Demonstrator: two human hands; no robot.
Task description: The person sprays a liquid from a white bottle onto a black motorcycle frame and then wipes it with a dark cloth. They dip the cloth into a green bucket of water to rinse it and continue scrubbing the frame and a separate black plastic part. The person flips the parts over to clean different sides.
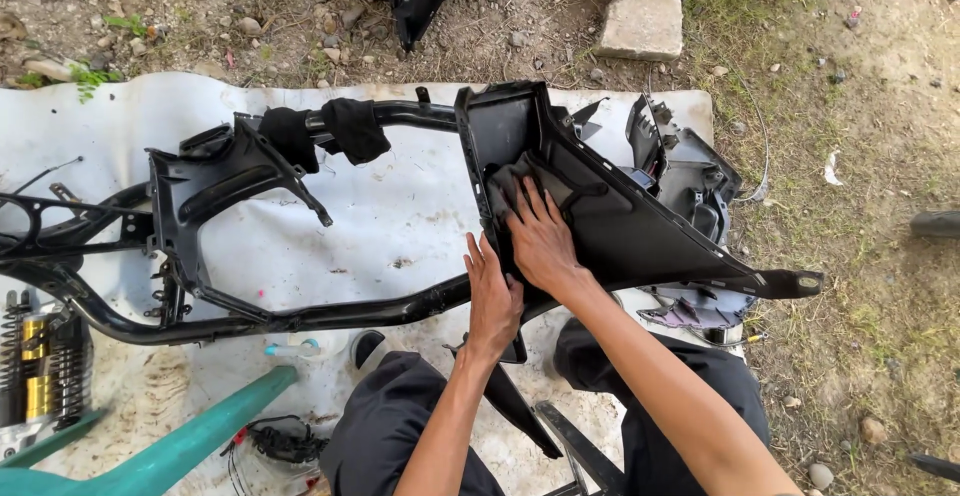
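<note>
Nearest, the left hand (493, 301) lies flat along the near edge of a black plastic fairing panel (640, 226), fingers (482, 261) straight and close together, gripping nothing; it seems to steady the piece. Just beyond, the right hand (542, 239) presses a dark grey rag (510, 181) into the panel's hollow, fingers spread flat on the cloth, probably for wiping. The panel is matte, angular and dusty, propped against a black tubular frame (230, 206). Under both lies a white sheet (400, 226); farthest off, a stone block (642, 25) sits on the dirt.
</note>
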